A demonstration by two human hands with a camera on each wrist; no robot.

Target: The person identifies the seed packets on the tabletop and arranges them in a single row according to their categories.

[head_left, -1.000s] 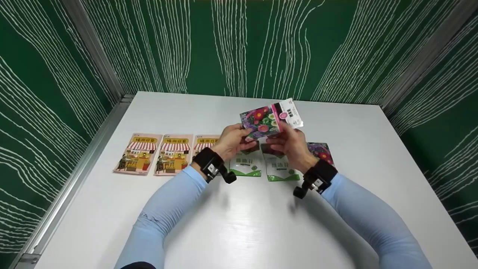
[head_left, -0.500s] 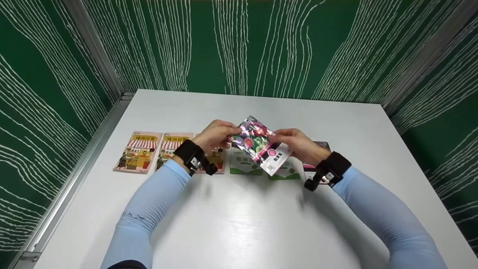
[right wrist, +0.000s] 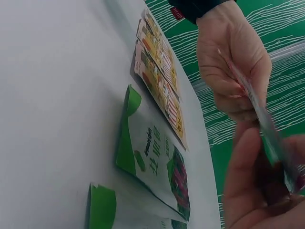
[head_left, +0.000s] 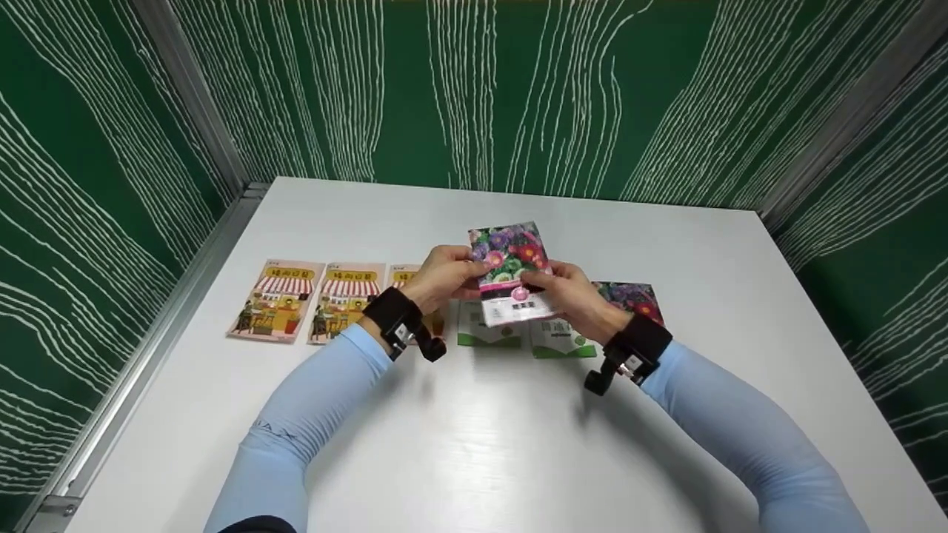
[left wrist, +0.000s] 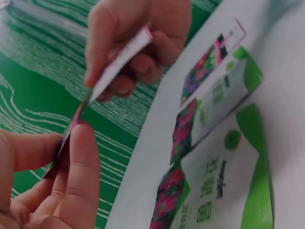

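Observation:
A flower seed packet (head_left: 511, 248) with a floral print, a pink stripe and a white end is held above the table, its printed face up and white end toward me. My left hand (head_left: 442, 275) pinches its left edge between thumb and fingers. On the opposite edge, my right hand (head_left: 581, 302) grips with the thumb on top. Both wrist views catch the packet (left wrist: 116, 64) nearly edge-on between the hands. Beneath lie two green-and-white packets (head_left: 490, 333), partly covered by the held one. A second floral packet (head_left: 638, 297) lies on the table, partly behind my right hand.
Several pink packets (head_left: 272, 303) with a shopfront picture lie in a row on the left of the white table (head_left: 459, 444); my left hand and wrist partly hide the rightmost. Green walls with white wavy lines (head_left: 474, 96) enclose the back and sides.
The held packet has turned: its white end pointed up and right, then down and right, and now points toward me. Both hands shifted their hold along its edges.

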